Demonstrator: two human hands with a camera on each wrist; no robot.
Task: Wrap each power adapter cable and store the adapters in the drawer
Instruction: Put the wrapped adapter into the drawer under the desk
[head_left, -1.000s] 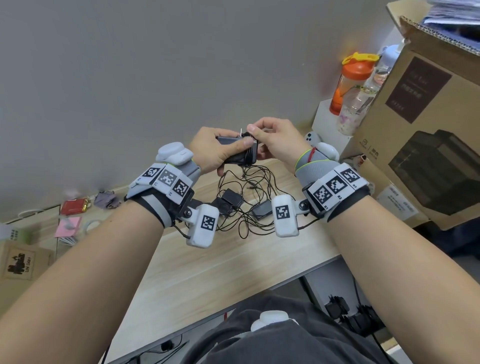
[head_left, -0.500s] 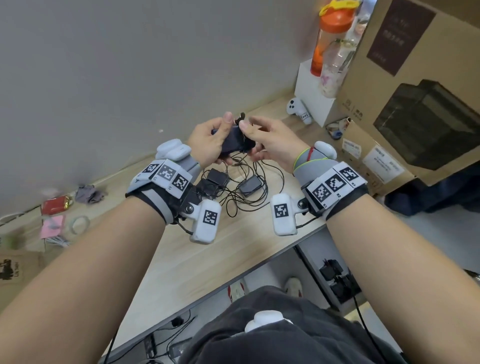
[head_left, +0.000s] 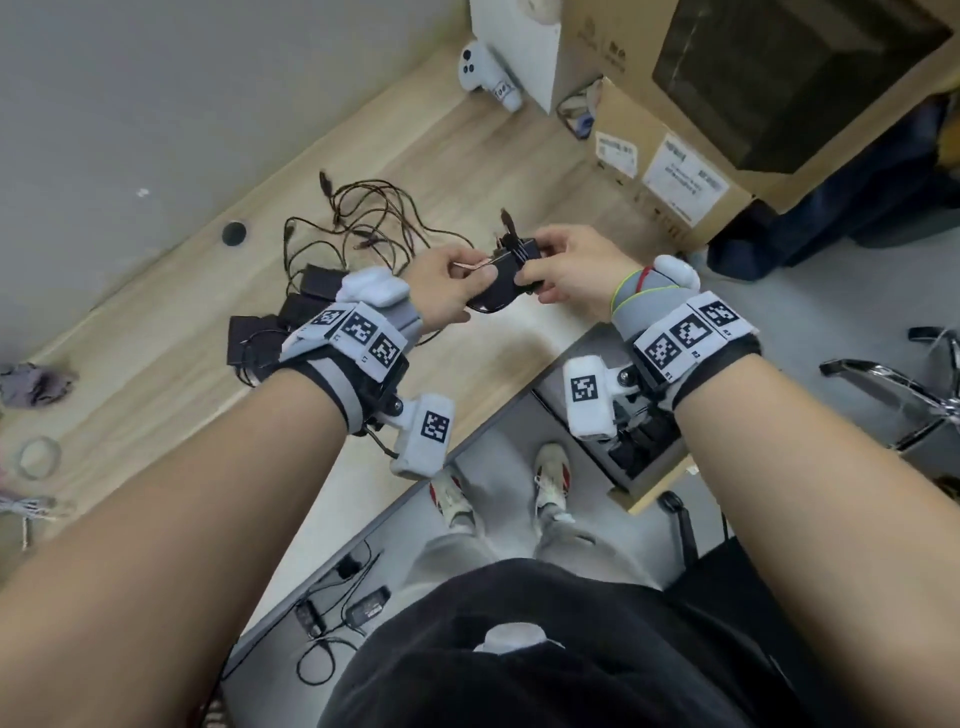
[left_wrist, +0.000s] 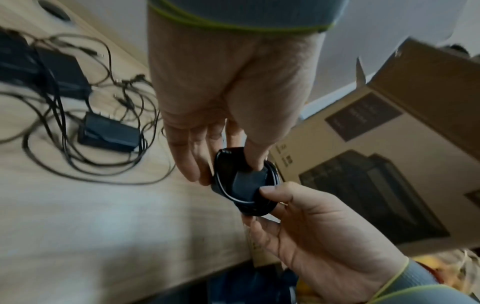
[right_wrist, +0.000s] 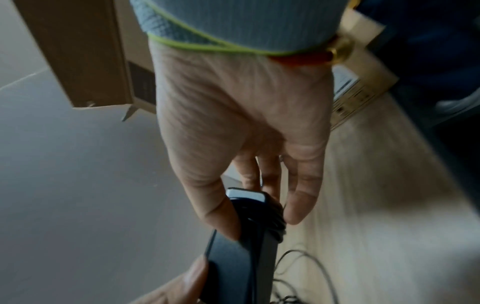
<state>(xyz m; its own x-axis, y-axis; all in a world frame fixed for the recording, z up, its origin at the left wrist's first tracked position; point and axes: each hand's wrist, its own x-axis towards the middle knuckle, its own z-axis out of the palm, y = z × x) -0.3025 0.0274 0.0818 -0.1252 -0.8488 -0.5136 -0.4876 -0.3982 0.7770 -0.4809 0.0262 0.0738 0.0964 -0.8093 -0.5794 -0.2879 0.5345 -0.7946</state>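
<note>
I hold a black power adapter (head_left: 506, 283) with both hands above the front right part of the wooden desk (head_left: 171, 395). Its cable (right_wrist: 265, 216) is wound round the body, and the plug end sticks up. My left hand (head_left: 475, 278) grips the adapter's left end, with a thin pale strip under its thumb. My right hand (head_left: 535, 273) pinches the wound end. The left wrist view shows the adapter (left_wrist: 244, 181) between both hands. Other black adapters (head_left: 311, 283) and a tangle of loose cables (head_left: 363, 218) lie on the desk to the left. Below the desk edge an open drawer (head_left: 660, 488) shows dark items.
A large cardboard box (head_left: 675, 171) stands at the desk's right end, with a white controller (head_left: 485, 73) beside a white box behind it. A chair base (head_left: 893, 395) is on the floor at the right. A tape ring (head_left: 36, 457) and a grey cloth (head_left: 34, 384) lie far left.
The view has tipped down and both hands have carried the adapter away from the pile toward the desk's front right edge. The loose cable that hung below it no longer hangs.
</note>
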